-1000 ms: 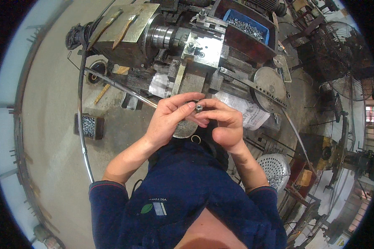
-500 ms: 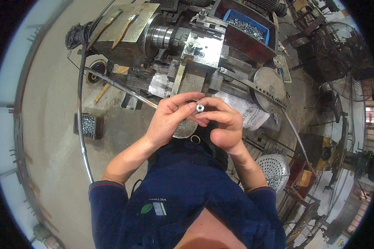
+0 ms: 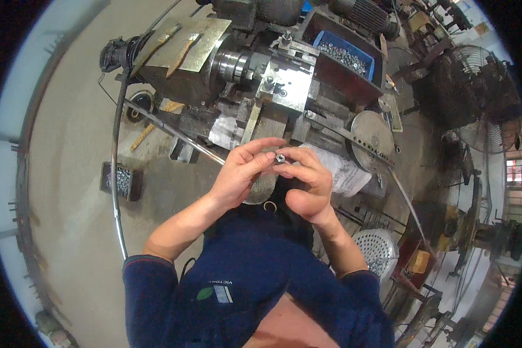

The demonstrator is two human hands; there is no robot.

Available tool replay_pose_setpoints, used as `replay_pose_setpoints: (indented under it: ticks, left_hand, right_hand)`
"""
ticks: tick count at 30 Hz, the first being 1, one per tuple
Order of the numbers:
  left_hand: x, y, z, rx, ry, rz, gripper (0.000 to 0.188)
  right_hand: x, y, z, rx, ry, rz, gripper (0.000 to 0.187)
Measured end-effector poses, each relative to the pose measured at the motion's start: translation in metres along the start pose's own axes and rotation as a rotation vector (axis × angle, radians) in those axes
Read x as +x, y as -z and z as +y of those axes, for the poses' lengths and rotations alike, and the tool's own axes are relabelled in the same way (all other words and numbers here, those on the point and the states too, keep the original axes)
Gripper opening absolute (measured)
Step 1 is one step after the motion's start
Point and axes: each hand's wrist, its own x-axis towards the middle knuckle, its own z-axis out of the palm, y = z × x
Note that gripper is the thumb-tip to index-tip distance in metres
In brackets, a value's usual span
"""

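Note:
A small shiny metal nut (image 3: 280,158) with a dark hole sits between the fingertips of both my hands, in front of my chest. My left hand (image 3: 243,169) pinches it from the left with thumb and fingers. From the right, the bent fingers of my right hand (image 3: 311,181) close on the same nut. Just beyond the hands stands a lathe, with its round chuck (image 3: 233,66) and a bright metal tool block (image 3: 290,83).
A blue tray (image 3: 343,53) of small metal parts lies at the back right. A dark bin (image 3: 134,184) of parts stands at left, a perforated metal bowl (image 3: 372,249) at right. A long metal rod (image 3: 177,133) slants toward my hands. A round metal disc (image 3: 370,136) sits right of the lathe.
The nut has tilted in my fingers, so its hole faces differently. Both hands appear slightly lower, and the surroundings have shifted a little in the view.

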Motion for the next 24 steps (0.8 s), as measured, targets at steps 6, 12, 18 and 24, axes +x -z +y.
replay_pose_setpoints:
  ticks: [6,12,18,24]
  left_hand:
    - [0.0,0.0,0.009,0.4,-0.18,0.082,0.036]
    - [0.001,0.01,0.016,0.654,-0.286,0.072,0.036]
    - [-0.001,0.014,0.028,0.953,-0.455,0.149,0.033]
    - [0.0,0.024,0.048,1.184,-0.701,0.114,0.034]
  right_hand:
    - [0.01,-0.004,-0.008,-0.224,0.108,0.0,0.036]
    - [0.02,-0.008,-0.01,-0.395,0.249,-0.071,0.035]
    - [0.04,-0.008,-0.01,-0.338,0.22,-0.227,0.033]
    - [0.071,-0.01,-0.009,-0.272,0.235,-0.375,0.03]
